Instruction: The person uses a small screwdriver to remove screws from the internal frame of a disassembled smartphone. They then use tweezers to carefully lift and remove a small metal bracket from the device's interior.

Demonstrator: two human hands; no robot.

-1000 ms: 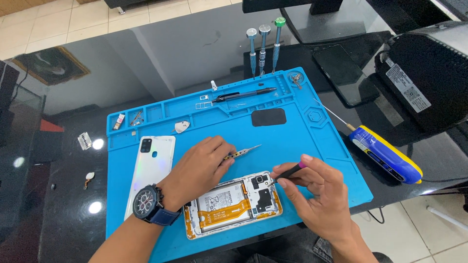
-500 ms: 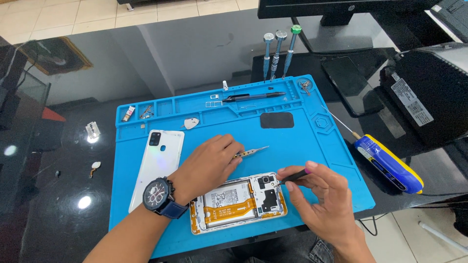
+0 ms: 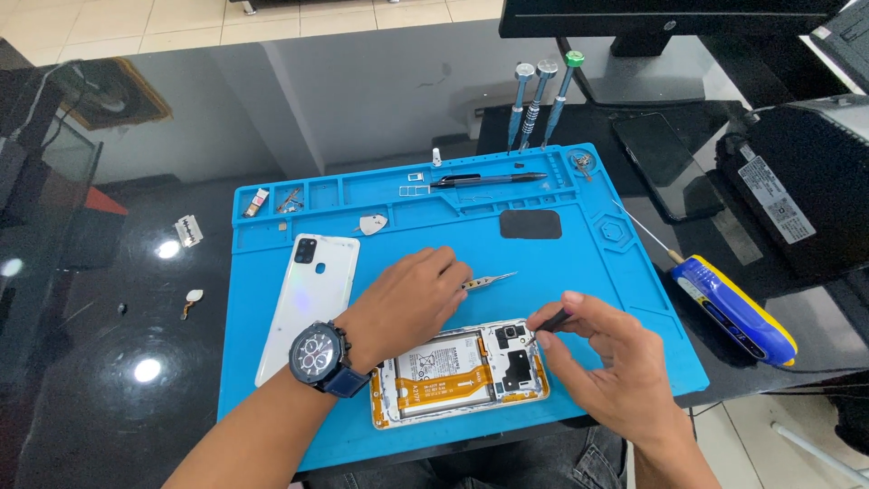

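Here the blue work mat (image 3: 625, 299) takes up most of the dark glass desk (image 3: 109, 362), and near its front edge lies the opened phone (image 3: 462, 369), back off, with battery, orange flex cable and black shield plates showing. The white back cover (image 3: 310, 303) lies just beside it to the left, camera end pointing away. The work looks to be at the stage of loosening small parts around the camera end of the phone's upper right corner. Any further move there would seem to call for a steady, fine tip and light pressure, since the parts at that corner are tiny and sit close together. The left hand (image 3: 407, 303), with a dark wristwatch (image 3: 319, 355) on its wrist, rests palm down on the mat just above the phone, fingers curled around metal tweezers (image 3: 489, 281) whose tips point right and are away from the phone. The right hand (image 3: 606, 358) comes in from the lower right, wrist bent, thumb and forefinger pinching a thin dark tool (image 3: 550, 321) whose tip meets the phone's top right corner. Whether it is a driver or a pry tool cannot be told. Three screwdrivers (image 3: 539, 104) stand at the mat's far edge, and a black pen-like tool (image 3: 489, 180) lies in the tray row.
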